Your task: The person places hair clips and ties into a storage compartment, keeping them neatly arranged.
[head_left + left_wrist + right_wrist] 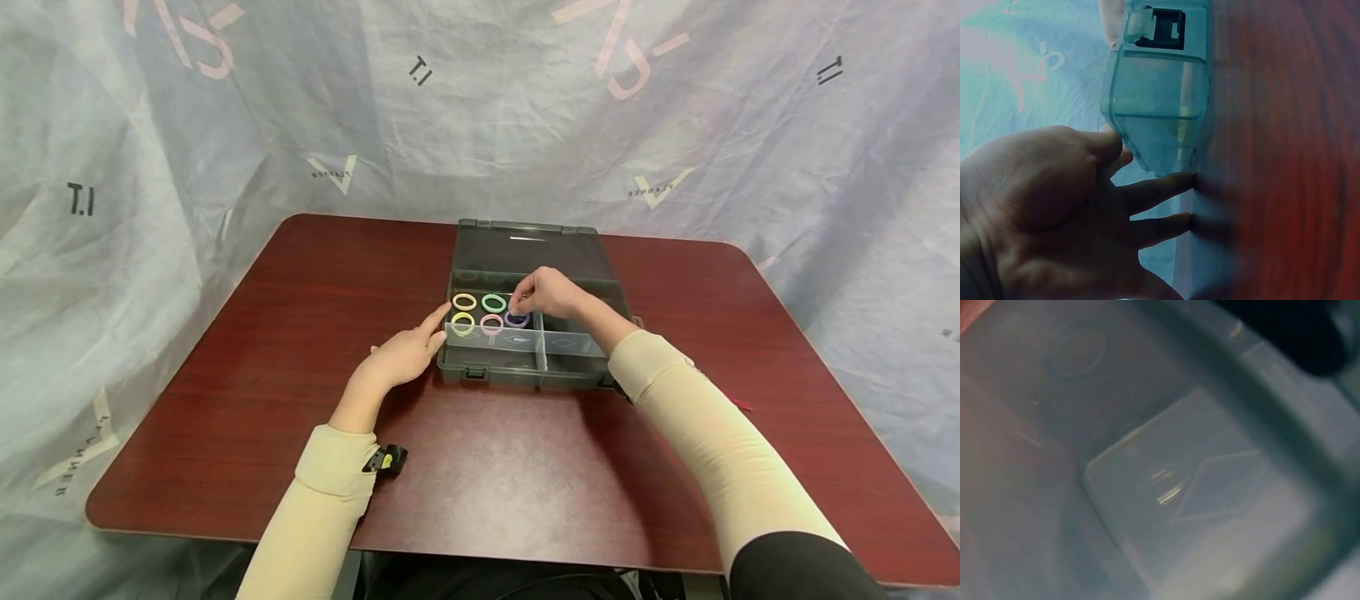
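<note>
A dark translucent compartment box (491,377) lies with its lid (528,250) folded back. In its left part are an orange ring (464,302), a green ring (493,303), a yellow ring (462,324), a pink ring (491,325) and a purple ring (517,320). My right hand (551,293) reaches in from the right, its thumb and fingertips pinching at the purple ring's far rim; the hand covers what lies behind. My left hand (403,354) steadies the box's left side, fingers extended. In the left wrist view, its fingertips (1182,181) are near the wall's base.
A clear divider strip (517,339) crosses the box, and an upright partition splits it left from right. Latches (475,374) sit on the front wall. Something thin and red (741,404) shows beside the right sleeve on the brown table (300,283). The right wrist view is blurred.
</note>
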`<state>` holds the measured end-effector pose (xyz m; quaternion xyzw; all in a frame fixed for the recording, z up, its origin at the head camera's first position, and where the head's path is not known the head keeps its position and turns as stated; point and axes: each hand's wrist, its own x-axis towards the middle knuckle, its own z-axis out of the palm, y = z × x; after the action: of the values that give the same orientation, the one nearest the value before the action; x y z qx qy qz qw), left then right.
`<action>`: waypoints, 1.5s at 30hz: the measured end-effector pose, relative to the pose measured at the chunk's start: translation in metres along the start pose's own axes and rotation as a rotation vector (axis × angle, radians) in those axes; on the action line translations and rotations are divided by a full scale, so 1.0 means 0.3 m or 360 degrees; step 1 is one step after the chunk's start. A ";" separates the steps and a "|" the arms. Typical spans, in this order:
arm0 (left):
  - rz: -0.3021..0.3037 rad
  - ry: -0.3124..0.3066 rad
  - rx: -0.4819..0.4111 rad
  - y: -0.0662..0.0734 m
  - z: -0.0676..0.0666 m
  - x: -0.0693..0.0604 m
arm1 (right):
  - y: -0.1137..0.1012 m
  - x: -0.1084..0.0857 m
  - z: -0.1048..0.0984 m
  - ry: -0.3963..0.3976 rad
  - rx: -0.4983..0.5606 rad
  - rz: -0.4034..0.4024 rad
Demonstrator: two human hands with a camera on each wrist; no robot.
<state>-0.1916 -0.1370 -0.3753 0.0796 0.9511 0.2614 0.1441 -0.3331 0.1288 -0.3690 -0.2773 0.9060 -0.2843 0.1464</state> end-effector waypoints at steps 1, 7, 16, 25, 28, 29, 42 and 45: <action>-0.0002 0.0001 0.0001 0.000 -0.001 -0.001 | -0.003 0.000 0.000 0.0000 0.0000 0.0003; -0.0004 -0.0010 -0.0001 0.001 -0.002 -0.003 | -0.012 0.000 0.002 -0.0025 0.0014 0.0026; 0.0010 0.0004 0.0003 -0.001 0.000 0.001 | -0.002 0.010 -0.001 -0.0045 0.0045 0.0029; 0.0000 -0.0010 -0.0006 0.003 0.007 0.001 | 0.031 -0.042 -0.063 -0.0017 0.0271 -0.0051; 0.0000 -0.0010 -0.0011 0.003 0.003 -0.003 | 0.038 -0.079 -0.112 0.0073 0.0357 -0.0035; 0.0001 -0.0009 -0.0009 0.002 0.000 -0.005 | 0.043 -0.094 -0.130 0.0101 0.0370 -0.0023; 0.0019 -0.0011 -0.0020 -0.046 -0.025 -0.009 | 0.272 -0.370 -0.288 0.0216 0.0206 0.0238; 0.0038 -0.0016 -0.0009 -0.050 -0.023 -0.008 | 0.322 -0.451 -0.300 0.0168 0.0181 0.0287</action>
<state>-0.1927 -0.1536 -0.3769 0.0919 0.9486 0.2653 0.1459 -0.3030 0.3131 -0.3403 -0.1707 0.9162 -0.3351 0.1388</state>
